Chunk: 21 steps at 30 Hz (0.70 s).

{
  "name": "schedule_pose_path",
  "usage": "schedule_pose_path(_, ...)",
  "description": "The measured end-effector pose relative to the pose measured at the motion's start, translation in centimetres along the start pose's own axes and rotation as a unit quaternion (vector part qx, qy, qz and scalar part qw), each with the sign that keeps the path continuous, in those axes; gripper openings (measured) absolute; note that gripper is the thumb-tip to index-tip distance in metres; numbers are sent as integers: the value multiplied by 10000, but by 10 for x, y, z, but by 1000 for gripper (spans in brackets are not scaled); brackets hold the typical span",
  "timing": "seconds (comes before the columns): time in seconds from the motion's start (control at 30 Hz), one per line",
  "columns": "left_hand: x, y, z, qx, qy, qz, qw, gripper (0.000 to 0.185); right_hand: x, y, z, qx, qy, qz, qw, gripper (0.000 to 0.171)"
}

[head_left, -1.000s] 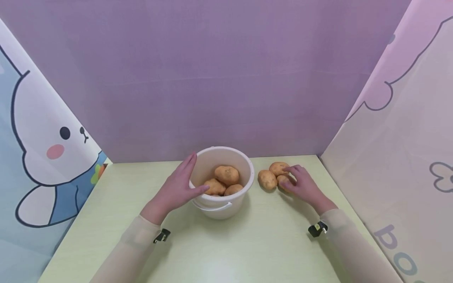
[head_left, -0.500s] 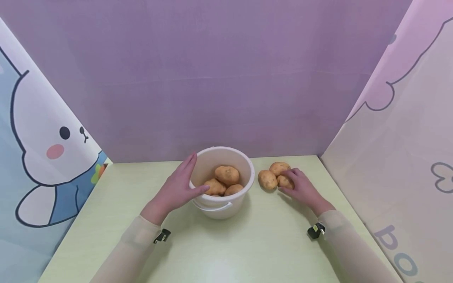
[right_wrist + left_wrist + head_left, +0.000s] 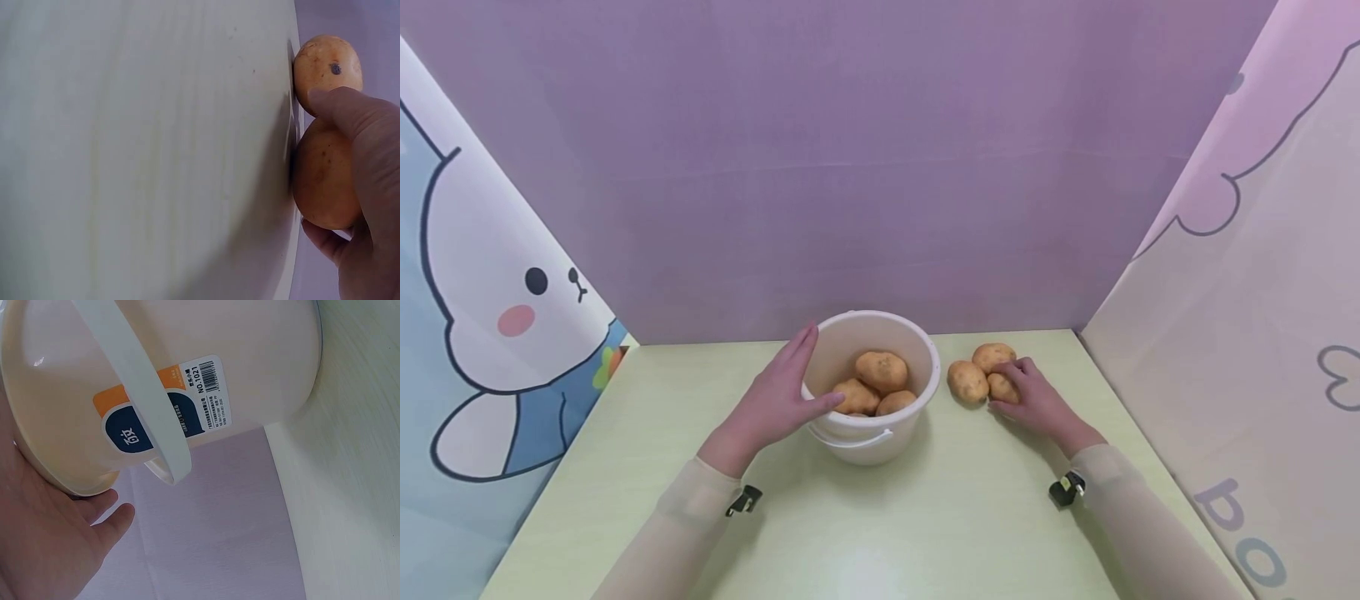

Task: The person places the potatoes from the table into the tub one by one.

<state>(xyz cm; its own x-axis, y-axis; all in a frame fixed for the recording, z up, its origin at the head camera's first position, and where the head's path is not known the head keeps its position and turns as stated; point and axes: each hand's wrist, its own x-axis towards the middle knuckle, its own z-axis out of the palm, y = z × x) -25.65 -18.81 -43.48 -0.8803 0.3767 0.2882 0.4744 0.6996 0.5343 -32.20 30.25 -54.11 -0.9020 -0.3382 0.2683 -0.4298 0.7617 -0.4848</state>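
Green table (image 3: 880, 533): right-hand fingers (image 3: 350, 109) curl round a half-hidden potato (image 3: 1002, 387); left hand (image 3: 772, 404) flat against bucket (image 3: 917, 417).

looks like a little staged recording booth, not a real kitchen or shop. a pale green surface (image 3: 865, 533) is boxed in on three sides by cloth backdrops: plain purple cloth (image 3: 865, 167) at the back, a cartoon bunny sheet (image 3: 490, 317) on the left, and a pink printed sheet (image 3: 1262, 292) on the right. the only props are a white plastic bucket (image 3: 880, 433) with its barcode sticker (image 3: 209, 394) on it and some potatoes (image 3: 967, 381).
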Motion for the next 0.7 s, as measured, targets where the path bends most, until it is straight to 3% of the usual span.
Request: schedule_pose_path(0.7,1,2,-1,53,-12,-42,10000,116,0,4,2,47,107,20,9999,60)
